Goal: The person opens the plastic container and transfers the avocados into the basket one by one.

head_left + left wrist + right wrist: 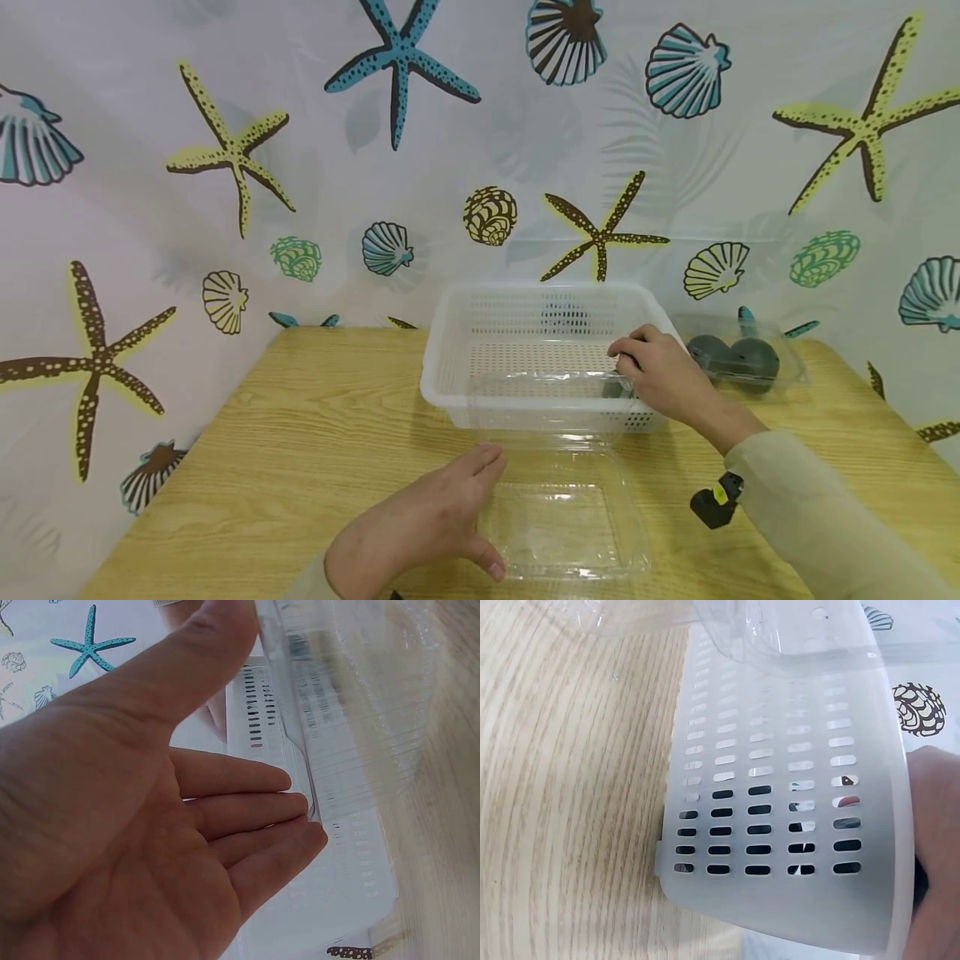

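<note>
A white perforated basket (450, 367) (780, 900) stands on the wooden table (300, 433). In front of it lies an open clear plastic clamshell box (558, 517) (352, 712), its lid leaning over the basket's front rim. My left hand (457, 508) (247, 817) lies flat with straight fingers against the box's left edge. My right hand (645, 367) (934, 817) reaches over the basket's front right corner, fingers curled round a small dark grey object (617, 387) that is mostly hidden.
A second clear box (750, 354) holding dark grey rounded pieces (738, 358) sits at the right, beside the basket. A dark shape (564, 317) shows through the basket's far wall. A seashell-print curtain (225, 167) closes off the back and sides.
</note>
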Available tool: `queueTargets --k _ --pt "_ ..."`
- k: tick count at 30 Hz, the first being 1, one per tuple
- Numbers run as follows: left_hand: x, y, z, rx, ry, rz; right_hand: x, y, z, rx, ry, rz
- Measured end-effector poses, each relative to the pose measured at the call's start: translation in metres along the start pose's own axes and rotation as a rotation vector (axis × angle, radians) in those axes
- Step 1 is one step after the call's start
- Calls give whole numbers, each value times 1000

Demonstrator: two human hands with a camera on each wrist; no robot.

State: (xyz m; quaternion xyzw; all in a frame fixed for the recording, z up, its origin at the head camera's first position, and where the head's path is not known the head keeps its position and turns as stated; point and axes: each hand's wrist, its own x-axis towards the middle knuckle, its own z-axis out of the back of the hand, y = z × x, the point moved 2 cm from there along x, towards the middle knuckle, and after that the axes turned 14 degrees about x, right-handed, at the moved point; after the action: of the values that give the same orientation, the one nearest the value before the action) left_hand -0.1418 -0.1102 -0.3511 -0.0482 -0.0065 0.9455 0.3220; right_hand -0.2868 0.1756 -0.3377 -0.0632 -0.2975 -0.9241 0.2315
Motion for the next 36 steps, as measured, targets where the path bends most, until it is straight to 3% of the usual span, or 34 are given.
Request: queueTargets --k 3,7,14,21,28,36 --pt "0 0 0 13 -13 -13 -1 -1 0 19 -12 -17" --pt "0 1 1 0 -12 -16 -2 -3 0 129 -29 -39" --pt "-1 2 1 -11 -5 -15 0 -4 2 251 -51 31" --pt "-1 1 0 -21 4 -5 6 1 1 283 -20 88" --pt "-2 1 0 -4 -39 -26 12 10 -5 334 60 81" --pt "0 1 -1 30 -91 -56 9 13 -11 197 146 213"
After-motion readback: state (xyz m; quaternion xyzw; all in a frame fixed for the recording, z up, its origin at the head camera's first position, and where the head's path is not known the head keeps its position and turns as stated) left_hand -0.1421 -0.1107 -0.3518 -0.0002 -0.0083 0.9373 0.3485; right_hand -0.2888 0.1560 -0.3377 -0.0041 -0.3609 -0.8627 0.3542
